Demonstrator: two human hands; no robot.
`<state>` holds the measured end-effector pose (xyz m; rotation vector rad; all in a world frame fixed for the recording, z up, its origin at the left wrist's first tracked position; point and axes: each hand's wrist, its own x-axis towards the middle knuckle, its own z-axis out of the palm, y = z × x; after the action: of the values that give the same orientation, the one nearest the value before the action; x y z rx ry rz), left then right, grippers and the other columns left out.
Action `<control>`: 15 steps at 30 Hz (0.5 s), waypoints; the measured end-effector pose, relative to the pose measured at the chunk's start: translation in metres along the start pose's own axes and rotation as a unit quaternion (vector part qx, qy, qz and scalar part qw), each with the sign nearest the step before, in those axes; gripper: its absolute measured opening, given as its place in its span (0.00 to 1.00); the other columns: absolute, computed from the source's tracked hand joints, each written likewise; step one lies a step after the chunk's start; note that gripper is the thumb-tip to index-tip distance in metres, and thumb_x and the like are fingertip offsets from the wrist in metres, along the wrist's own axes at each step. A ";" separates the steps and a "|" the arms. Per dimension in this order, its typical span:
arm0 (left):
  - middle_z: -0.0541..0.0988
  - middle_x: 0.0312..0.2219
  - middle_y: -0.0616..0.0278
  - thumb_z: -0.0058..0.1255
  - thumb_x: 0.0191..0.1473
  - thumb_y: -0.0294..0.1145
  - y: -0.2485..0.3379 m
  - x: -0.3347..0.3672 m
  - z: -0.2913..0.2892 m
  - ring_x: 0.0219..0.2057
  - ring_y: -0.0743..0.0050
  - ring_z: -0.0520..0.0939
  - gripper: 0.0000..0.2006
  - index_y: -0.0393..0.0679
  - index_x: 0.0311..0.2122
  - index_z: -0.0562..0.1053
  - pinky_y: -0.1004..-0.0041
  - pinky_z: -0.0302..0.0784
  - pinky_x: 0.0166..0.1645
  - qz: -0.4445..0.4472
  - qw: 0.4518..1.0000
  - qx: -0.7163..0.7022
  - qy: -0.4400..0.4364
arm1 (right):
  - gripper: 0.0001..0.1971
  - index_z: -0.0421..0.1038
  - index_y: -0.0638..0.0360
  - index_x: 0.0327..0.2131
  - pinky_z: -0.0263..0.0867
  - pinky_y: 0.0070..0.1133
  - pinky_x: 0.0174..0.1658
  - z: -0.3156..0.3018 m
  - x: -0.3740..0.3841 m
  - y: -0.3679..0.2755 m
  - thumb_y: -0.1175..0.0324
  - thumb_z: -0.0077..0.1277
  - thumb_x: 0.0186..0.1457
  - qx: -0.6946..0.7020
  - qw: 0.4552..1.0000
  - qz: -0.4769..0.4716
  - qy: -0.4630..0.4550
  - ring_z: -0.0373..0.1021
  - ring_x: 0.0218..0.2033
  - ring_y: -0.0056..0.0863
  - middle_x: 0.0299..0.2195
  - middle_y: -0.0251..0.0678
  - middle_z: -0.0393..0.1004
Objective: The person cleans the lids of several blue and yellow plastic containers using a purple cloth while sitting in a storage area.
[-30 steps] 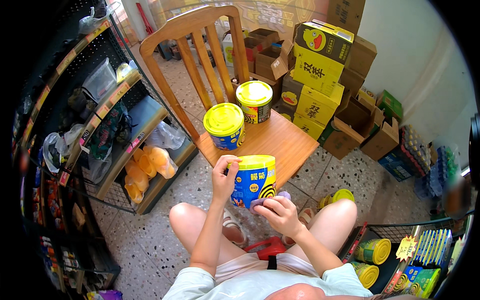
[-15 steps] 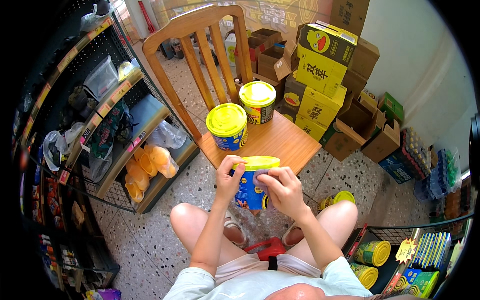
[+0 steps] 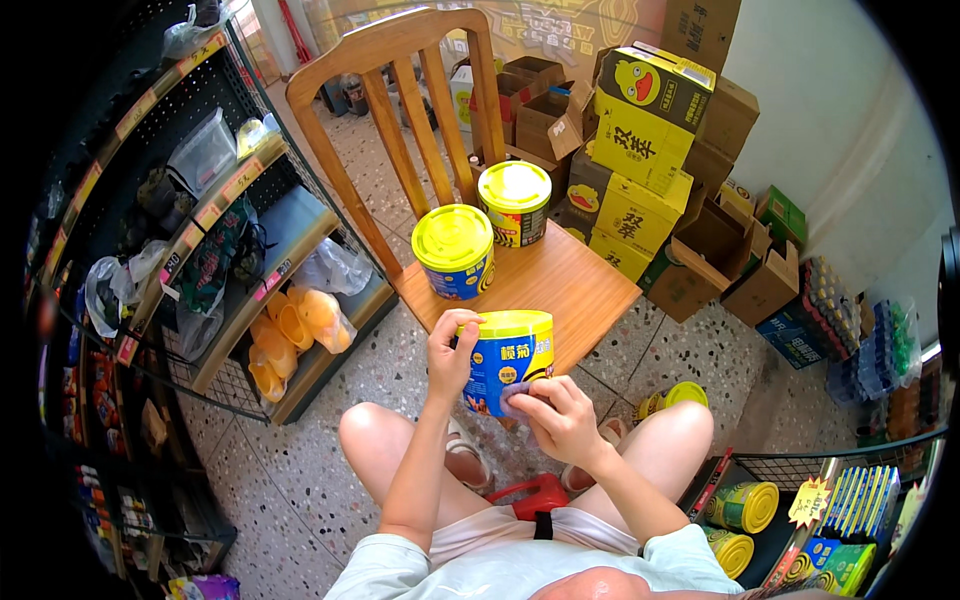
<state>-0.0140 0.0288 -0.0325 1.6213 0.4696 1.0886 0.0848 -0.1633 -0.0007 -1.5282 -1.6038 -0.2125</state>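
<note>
A blue tub [image 3: 490, 360] with a yellow lid is held upright in front of me, just off the near edge of the wooden chair's seat [image 3: 585, 290]. My left hand [image 3: 450, 355] is closed on its left side near the lid, thumb toward me. In my right hand [image 3: 562, 415] a small greyish-purple cloth [image 3: 513, 397] is pinched and pressed to the lower front of the tub. Behind it on the seat stand two more lidded tubs, a blue one [image 3: 455, 265] and a dark one [image 3: 518, 225], side by side.
Shelving [image 3: 210, 215] with bagged goods and orange slippers [image 3: 270, 350] runs along the left. Stacked yellow cartons [image 3: 640, 140] and opened cardboard boxes [image 3: 710, 240] stand at the back right. Another tub [image 3: 672, 398] is by my right knee. A low rack with tubs [image 3: 745, 505] stands at right.
My right hand and the cloth have moved down the tub's front from near the lid. The tub has turned a little, showing more of its printed front.
</note>
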 end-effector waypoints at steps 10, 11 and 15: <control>0.78 0.44 0.56 0.48 0.60 0.29 0.027 0.004 -0.004 0.49 0.65 0.76 0.12 0.38 0.45 0.77 0.68 0.69 0.54 0.022 0.995 0.094 0.029 | 0.20 0.77 0.50 0.43 0.70 0.28 0.38 0.004 -0.006 -0.003 0.75 0.58 0.41 -0.015 0.999 -0.027 -0.006 0.70 0.37 0.33 0.38 0.31 0.71; 0.79 0.44 0.54 0.48 0.59 0.28 0.034 0.007 -0.005 0.48 0.60 0.78 0.13 0.39 0.47 0.78 0.66 0.70 0.54 0.021 0.994 0.105 0.009 | 0.20 0.77 0.50 0.43 0.71 0.27 0.38 0.004 -0.005 -0.003 0.75 0.57 0.42 -0.023 0.999 -0.032 -0.008 0.70 0.37 0.32 0.38 0.31 0.71; 0.81 0.35 0.53 0.53 0.57 0.31 0.036 0.007 0.004 0.42 0.56 0.80 0.09 0.38 0.39 0.80 0.66 0.73 0.49 0.060 0.982 0.179 -0.016 | 0.20 0.77 0.50 0.43 0.71 0.27 0.38 0.012 -0.008 -0.006 0.75 0.57 0.42 -0.026 0.999 -0.045 0.001 0.71 0.37 0.31 0.37 0.30 0.71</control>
<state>-0.0154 0.0199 0.0036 2.0011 0.5770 1.1108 0.0733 -0.1627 -0.0108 -1.4960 -1.6786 -0.3058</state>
